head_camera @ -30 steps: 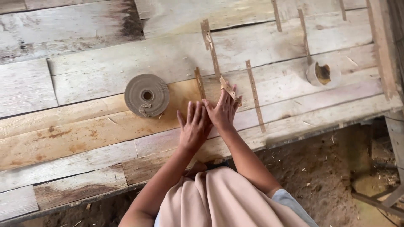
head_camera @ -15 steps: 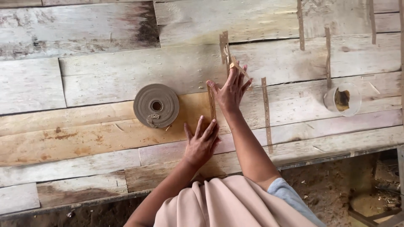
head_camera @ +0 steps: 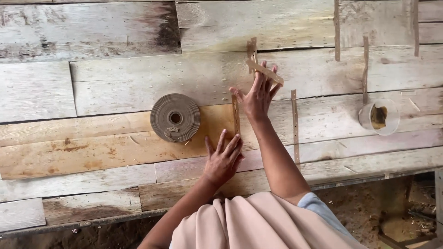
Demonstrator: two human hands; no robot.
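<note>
While the left hand (head_camera: 223,159) lies flat and open on the weathered wooden plank surface (head_camera: 106,83), fingertips pressing the lower end of a narrow brown perforated tape strip (head_camera: 236,114), the right hand (head_camera: 256,97) reaches further up, fingers spread. A short loose piece of the same tan strip (head_camera: 264,71) rests across its fingertips, pinched lightly. Round grey-brown tape roll (head_camera: 175,117) sits just left of the pressed strip; clear plastic cup (head_camera: 379,117) well apart, right.

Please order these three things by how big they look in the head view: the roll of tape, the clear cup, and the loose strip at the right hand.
1. Roll of tape, clearly largest.
2. Clear cup.
3. Loose strip at the right hand: about as long as the cup is wide, but far thinner.
</note>
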